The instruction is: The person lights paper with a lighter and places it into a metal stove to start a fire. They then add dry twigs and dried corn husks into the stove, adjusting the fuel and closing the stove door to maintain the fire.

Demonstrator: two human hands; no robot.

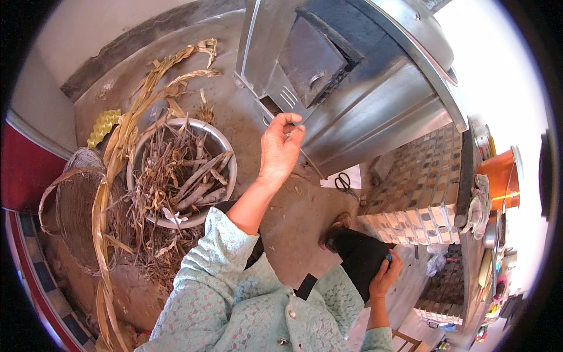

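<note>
Floor (287, 220) partly hidden behind left hand (278, 151).

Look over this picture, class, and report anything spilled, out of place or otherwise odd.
Twigs and dry leaves lie on the floor beside the heaped basin, as if spilled over. Scissors lie on paper near the brick wall, an awkward spot underfoot.

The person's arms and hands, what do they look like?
The left sleeve is pale green and lacy; the right sleeve is pale green too. The forearms are bare, and the left hand and right hand wear no gloves.
</note>
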